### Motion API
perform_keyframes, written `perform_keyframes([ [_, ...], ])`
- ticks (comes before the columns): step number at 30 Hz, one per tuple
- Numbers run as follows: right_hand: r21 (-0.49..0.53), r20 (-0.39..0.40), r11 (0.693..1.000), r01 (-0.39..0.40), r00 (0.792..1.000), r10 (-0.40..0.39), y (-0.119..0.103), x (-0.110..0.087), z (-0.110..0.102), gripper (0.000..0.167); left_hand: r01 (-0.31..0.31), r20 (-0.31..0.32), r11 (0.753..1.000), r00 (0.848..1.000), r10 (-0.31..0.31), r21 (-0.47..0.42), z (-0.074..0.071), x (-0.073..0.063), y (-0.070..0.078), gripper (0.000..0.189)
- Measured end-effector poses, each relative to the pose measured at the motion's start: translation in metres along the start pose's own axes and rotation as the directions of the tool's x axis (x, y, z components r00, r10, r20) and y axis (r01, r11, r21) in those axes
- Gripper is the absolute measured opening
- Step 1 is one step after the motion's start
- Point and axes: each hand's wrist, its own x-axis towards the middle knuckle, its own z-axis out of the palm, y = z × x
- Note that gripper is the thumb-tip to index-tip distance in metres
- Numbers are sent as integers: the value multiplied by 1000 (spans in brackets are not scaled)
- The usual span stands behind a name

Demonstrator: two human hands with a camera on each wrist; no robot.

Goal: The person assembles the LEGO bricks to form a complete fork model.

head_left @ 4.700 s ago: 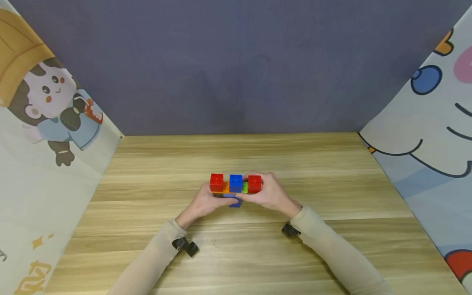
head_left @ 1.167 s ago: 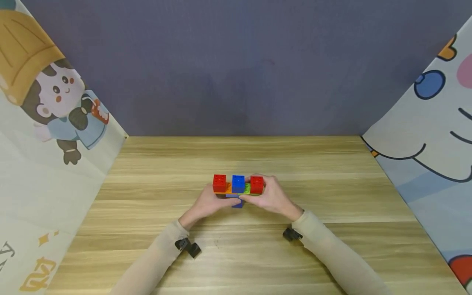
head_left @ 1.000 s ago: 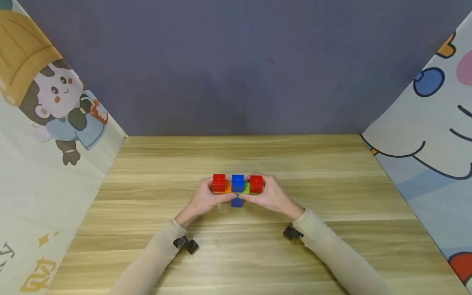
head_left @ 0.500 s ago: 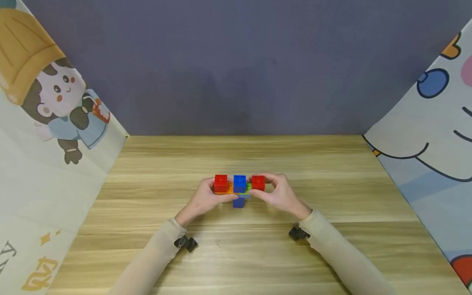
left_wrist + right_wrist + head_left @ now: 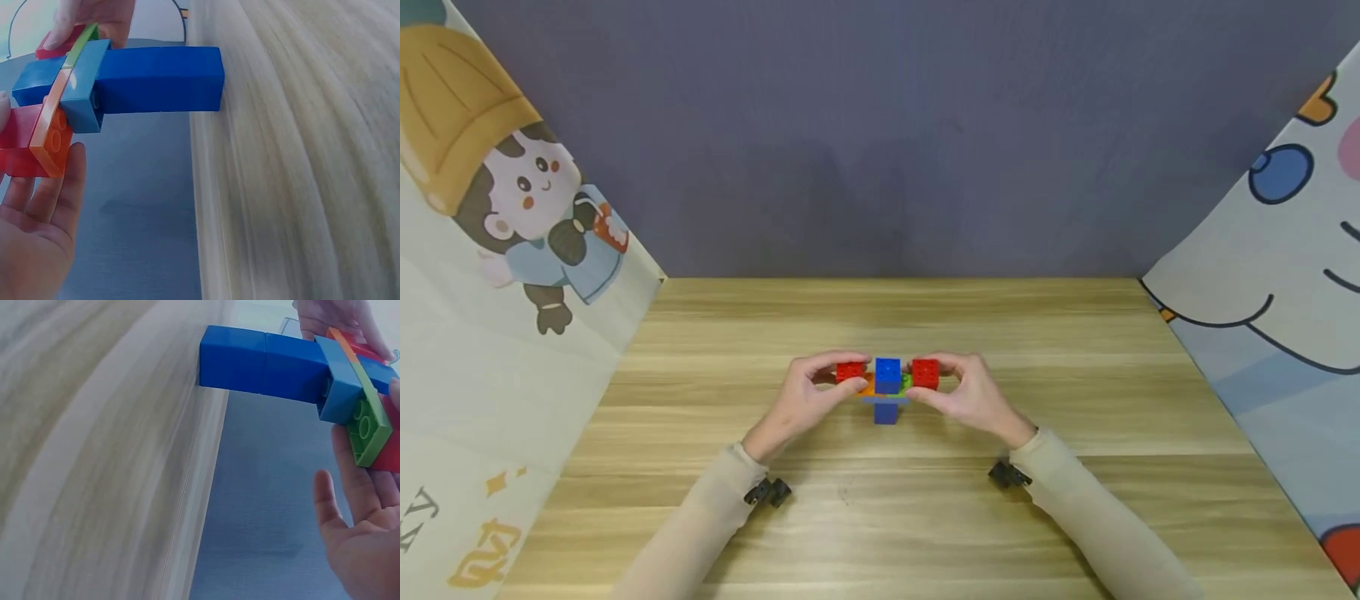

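A toy-brick structure stands upright on the table in the head view. Its base is a dark blue column (image 5: pixel 234 359) of two stacked bricks, topped by a lighter blue brick (image 5: pixel 81 97). Across that lie an orange plate (image 5: pixel 45 122) on the left and a green plate (image 5: pixel 372 428) on the right, both overhanging. A blue brick (image 5: pixel 887 377) sits in the middle on top, between a left red brick (image 5: pixel 850 369) and a right red brick (image 5: pixel 925 374). My left hand (image 5: pixel 793 404) pinches the left red brick; my right hand (image 5: pixel 973 402) pinches the right one.
The wood-grain table (image 5: pixel 880 517) meets a dark grey back panel (image 5: pixel 880 150). Cartoon-printed side panels flank it, one at left (image 5: pixel 467 358) and one at right (image 5: pixel 1292 275). Each wrist wears a small black camera, such as the left one (image 5: pixel 767 492).
Both thumbs have left the area in front of the column and moved outward, the right before the left, to the red bricks at the ends. The structure stays in place.
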Motion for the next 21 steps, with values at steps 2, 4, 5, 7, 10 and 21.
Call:
perform_keyframes([
  [2, 7, 0, 1000, 1, 1000, -1, 1, -1, 1, 34, -7, -2, 1000, 1000, 7, 6, 1, -1, 0, 29],
  [4, 16, -1, 1000, 1, 1000, -1, 1, -2, 1, 36, 1, 1, 1000, 1000, -1, 12, 2, -2, -1, 36],
  [5, 28, 5, 1000, -4, 1000, 4, 2, -2, 1, 39, 15, 9, 1000, 1000, -15, 7, 2, -3, -1, 43],
  [7, 65, 35, 998, -25, 999, 23, 3, -3, 2, 52, 43, 22, 999, 999, -43, -7, 2, -5, -4, 61],
  [10, 114, 109, 990, -78, 992, 66, 9, -6, 4, 68, 28, 8, 999, 1000, -28, 17, 3, -8, -7, 82],
  [21, 222, 264, 947, -234, 949, 172, 24, -8, 22, 52, -405, 107, 777, 907, 407, 481, 3, -1, 7, 47],
])
